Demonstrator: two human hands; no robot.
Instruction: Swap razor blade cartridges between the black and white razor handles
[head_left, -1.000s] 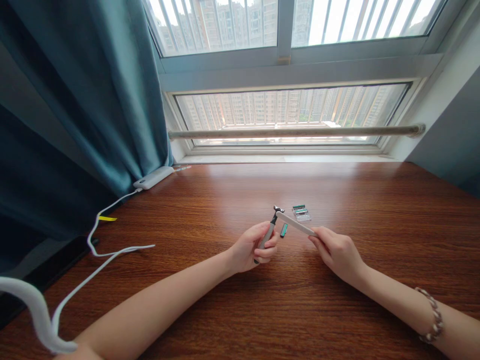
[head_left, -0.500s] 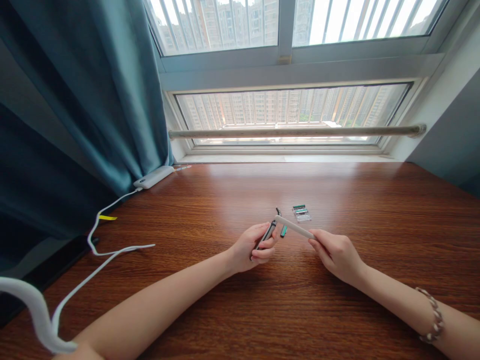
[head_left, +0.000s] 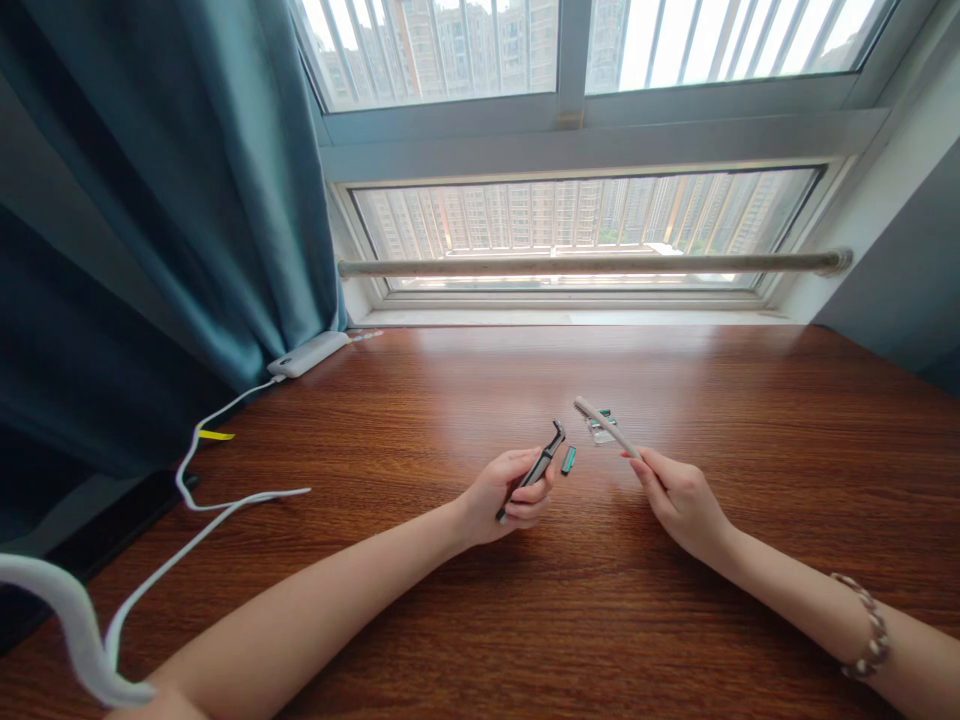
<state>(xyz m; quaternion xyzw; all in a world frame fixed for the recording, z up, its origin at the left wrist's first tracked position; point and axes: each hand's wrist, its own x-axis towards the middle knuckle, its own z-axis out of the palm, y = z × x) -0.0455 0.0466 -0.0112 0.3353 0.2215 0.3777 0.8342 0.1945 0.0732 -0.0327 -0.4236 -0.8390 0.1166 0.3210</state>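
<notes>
Blue curtain [head_left: 172, 170] folds fill the upper left of the frame, and below them, at the lower left, a thick white curved tube [head_left: 71, 615] rises past the edge of the picture. Beside it, a white cable [head_left: 262, 497] loops across the brown wood-grain bench [head_left: 420, 400] and runs up to a slim white box [head_left: 309, 355] at the foot of the curtain. Next to the cable lies a small yellow strip [head_left: 216, 435].

Toward the middle, the left hand [head_left: 487, 500] reaches in from the lower left, its fingers wrapped around a grey-and-black razor [head_left: 544, 459]. The razor tilts up to the right, its head end clear of the fingers, just below the middle of the frame. Slightly to the right, a teal-and-black blade cartridge [head_left: 568, 460] lies on the bench, near that hand. Farther right and a little higher sits a clear pack [head_left: 603, 437] with teal pieces in it, partly hidden by a pale toothbrush [head_left: 611, 430]; whether the two touch I cannot tell. The right hand [head_left: 682, 500] pinches the near end of the toothbrush between its fingers, the brush end pointing to the upper left, apart from the razor. At the lower right, a braided bracelet [head_left: 868, 630] circles the right forearm. Across the top stretches a barred window [head_left: 592, 145], with a pale rail [head_left: 592, 265] in front of its lower pane.
</notes>
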